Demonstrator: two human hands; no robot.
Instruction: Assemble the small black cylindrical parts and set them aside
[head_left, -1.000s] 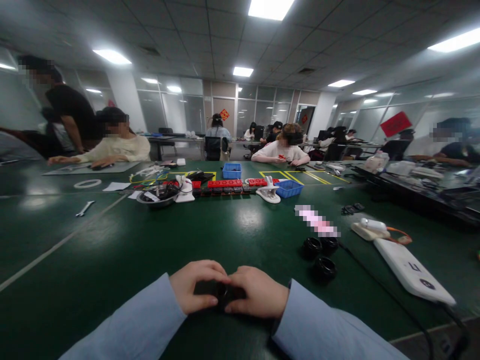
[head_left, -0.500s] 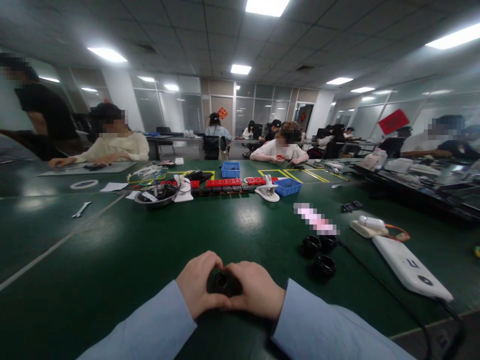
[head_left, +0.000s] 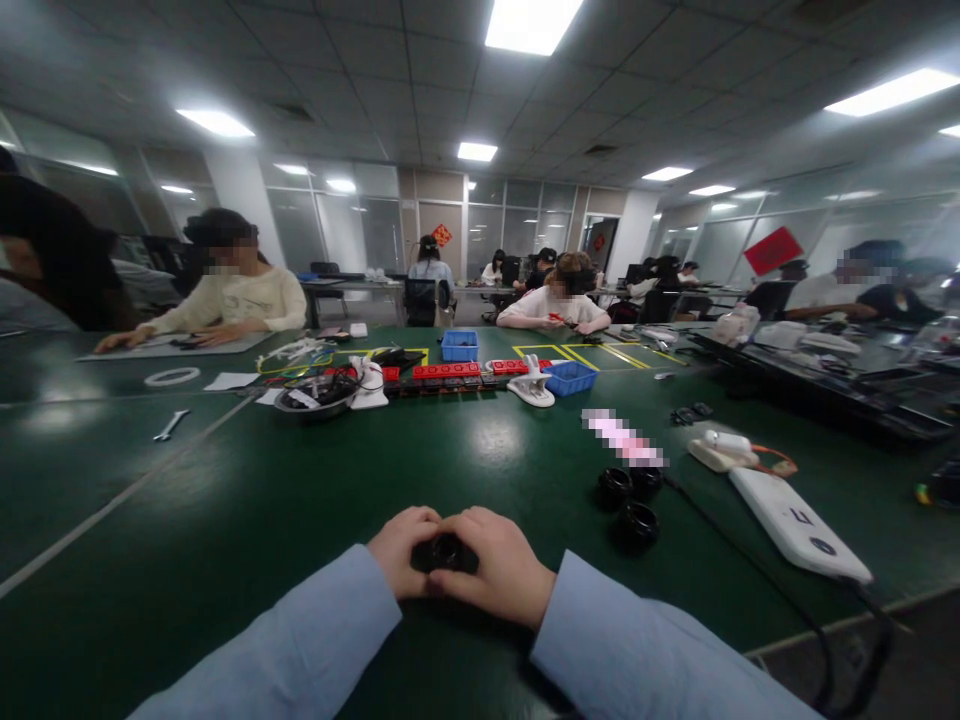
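Note:
A small black round part [head_left: 445, 550] with a hole in its middle lies low in front of me, encircled by both hands. My left hand [head_left: 403, 548] is curved around its left side, fingers pressed against it. From the right, my right hand [head_left: 499, 562] wraps round the same part, its thumb at the near edge and its fingers over the far edge. The fingertips of both hands meet or nearly meet. Several black ring-shaped parts [head_left: 638, 523] stand on the green table [head_left: 315, 480] to the right of my hands.
A white power bank [head_left: 799, 520] with a black cable lies at the right. Farther back are a metal bowl of cables [head_left: 315, 408], red power strips [head_left: 446, 371], a white clamp [head_left: 532, 385] and blue bins [head_left: 570, 378]. A wrench [head_left: 172, 425] lies left. People sit across the table.
My hands have closed in more tightly around the black part. The view has shifted slightly, and the person at far left has moved farther left.

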